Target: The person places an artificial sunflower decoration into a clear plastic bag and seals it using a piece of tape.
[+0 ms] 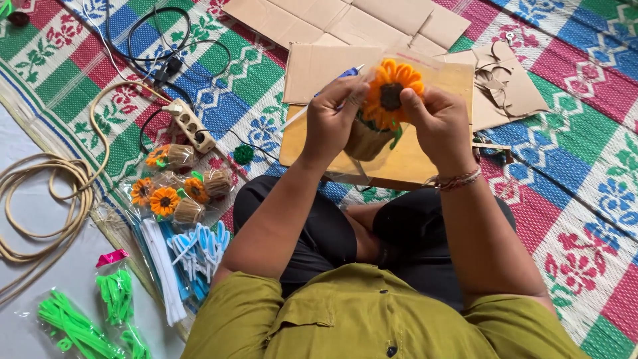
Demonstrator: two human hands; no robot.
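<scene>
Far left: a coiled tan cord (40,199) lies beside green pipe cleaners (73,326) in clear bags. Next, finished orange flower pots (174,193) rest on the patterned mat (585,199), near a beige power strip (190,125). Centre: the left hand (332,119), forearm raised, fingers curled, pinches the clear wrapper around an orange sunflower (392,93) in its small brown pot. The right hand (438,123), wrist bent inward, pinches the flower's opposite edge. Both hold it above a cardboard sheet (425,159).
</scene>
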